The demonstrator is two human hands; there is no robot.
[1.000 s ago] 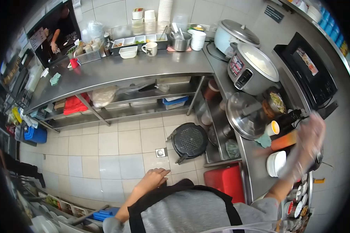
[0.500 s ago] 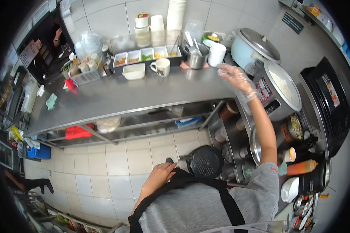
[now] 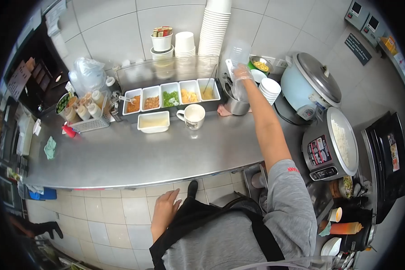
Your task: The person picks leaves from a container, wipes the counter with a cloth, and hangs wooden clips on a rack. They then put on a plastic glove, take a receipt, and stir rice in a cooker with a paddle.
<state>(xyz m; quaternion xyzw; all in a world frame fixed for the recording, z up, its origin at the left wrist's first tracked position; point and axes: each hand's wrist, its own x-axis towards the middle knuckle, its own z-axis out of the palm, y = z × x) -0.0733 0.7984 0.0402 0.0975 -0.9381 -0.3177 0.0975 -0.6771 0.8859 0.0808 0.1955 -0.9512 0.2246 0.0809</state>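
Observation:
My right hand [image 3: 243, 74], in a clear plastic glove, reaches over the steel pot [image 3: 236, 106] at the back of the counter. Its fingers are hidden and blurred, so whether they grip anything I cannot make out. Close beside it, a white-handled utensil [image 3: 230, 68] stands in the pot. Stacked white bowls [image 3: 270, 88] sit just right of my forearm, and a small bowl of yellow food [image 3: 260, 64] lies behind. Low in front of my black apron, my left hand [image 3: 166, 209] is bare and holds nothing, its fingers stretched out.
Topping trays [image 3: 151, 103], a white tub [image 3: 153, 128] and a mug [image 3: 194, 117] stand on the steel counter [image 3: 135, 157]. To the right are a blue rice cooker [image 3: 297, 85] and an open cooker of rice [image 3: 342, 143]. Tall stacked cups [image 3: 213, 33] stand behind.
My right hand has moved from beside the open rice cooker, leftward to the steel pot. My view and body have come nearer the counter. The left hand stays low by the apron.

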